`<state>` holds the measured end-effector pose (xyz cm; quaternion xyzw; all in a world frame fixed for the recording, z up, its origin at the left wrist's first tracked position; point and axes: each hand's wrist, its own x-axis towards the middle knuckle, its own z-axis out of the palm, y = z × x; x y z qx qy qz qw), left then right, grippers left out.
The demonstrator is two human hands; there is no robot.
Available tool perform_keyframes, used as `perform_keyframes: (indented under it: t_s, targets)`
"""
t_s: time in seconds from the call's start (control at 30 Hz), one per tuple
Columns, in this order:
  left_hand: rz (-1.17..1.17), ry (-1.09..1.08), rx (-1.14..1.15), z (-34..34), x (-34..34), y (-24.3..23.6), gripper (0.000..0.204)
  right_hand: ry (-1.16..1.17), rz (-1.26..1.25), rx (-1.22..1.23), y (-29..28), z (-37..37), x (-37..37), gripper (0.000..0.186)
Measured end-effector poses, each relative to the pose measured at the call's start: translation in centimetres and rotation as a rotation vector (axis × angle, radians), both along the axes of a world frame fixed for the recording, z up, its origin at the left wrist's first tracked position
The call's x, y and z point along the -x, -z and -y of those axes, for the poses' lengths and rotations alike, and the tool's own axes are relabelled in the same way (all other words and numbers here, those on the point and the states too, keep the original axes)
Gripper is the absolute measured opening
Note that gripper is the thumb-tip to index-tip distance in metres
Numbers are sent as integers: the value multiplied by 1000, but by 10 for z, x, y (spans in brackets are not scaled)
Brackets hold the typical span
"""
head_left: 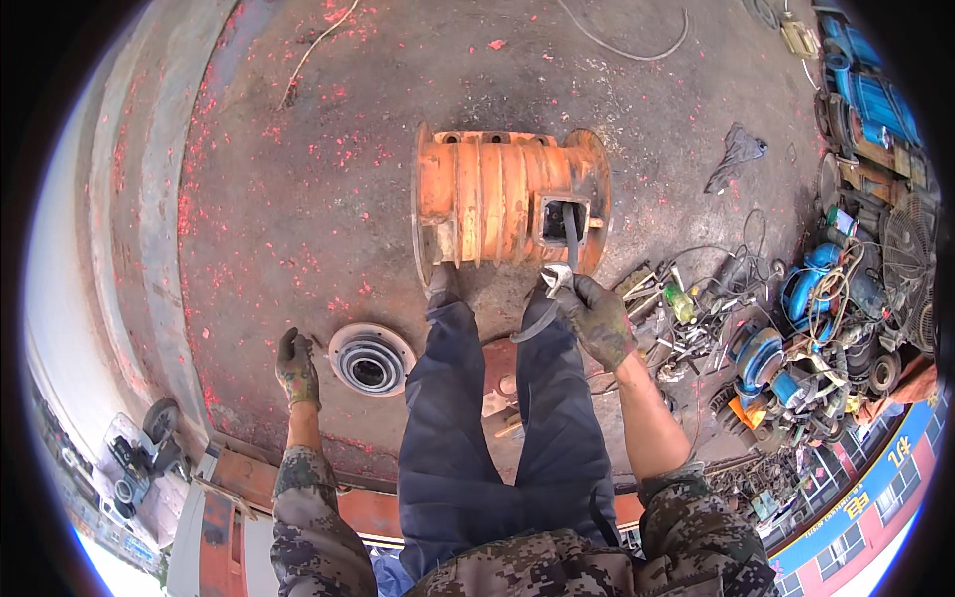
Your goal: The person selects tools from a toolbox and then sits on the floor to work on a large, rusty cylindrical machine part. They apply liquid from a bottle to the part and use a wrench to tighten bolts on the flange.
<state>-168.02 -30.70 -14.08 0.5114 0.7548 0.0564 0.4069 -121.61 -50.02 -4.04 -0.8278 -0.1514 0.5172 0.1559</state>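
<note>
An orange, rusty ribbed motor housing lies on its side at my feet, with a square opening on its right part. A long dark grey flat strip or bar runs out of that opening. My right hand, in a dirty glove, is closed on a silver adjustable wrench just below the opening; a curved grey piece hangs below this hand. My gloved left hand hangs at the left with fingers loosely apart, holding nothing visible. Beside it a round flanged metal ring lies on the floor.
A dense pile of tools, cables, blue machine parts and fan guards lines the right. A grey rag lies at upper right, hoses at the top. Raised ledges edge the left, with a small wheeled machine at lower left.
</note>
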Motion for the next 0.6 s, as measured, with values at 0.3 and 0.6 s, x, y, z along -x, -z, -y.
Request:
perform_keyframes:
  t_s: [0.3,0.6]
  targets:
    - [327,697,-306,-8,-303,26,25,567,-48,-179,32,29,-44,29]
    - [14,1022,-453,0,-416,154,27,749,-112,-287,196,66,-159,26]
